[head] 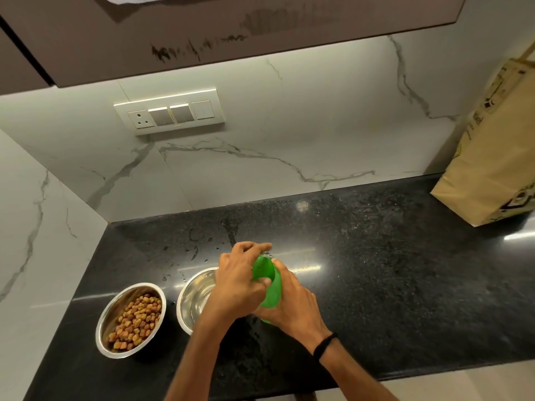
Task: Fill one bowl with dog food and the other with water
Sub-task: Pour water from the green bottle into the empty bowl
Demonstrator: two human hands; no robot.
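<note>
Black granite counter [376,270], marble wall behind. Left: bowl [131,319] of dog food. Beside it: empty bowl [194,296]. Green bottle [267,285], right hand [292,302] wrapped round body, left hand [240,282] fingers pinching cap. Advice: hold steady, twist off, pour slowly into empty bowl.

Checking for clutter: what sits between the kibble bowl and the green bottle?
The second steel bowl, partly hidden by the left hand, in the head view.
</note>
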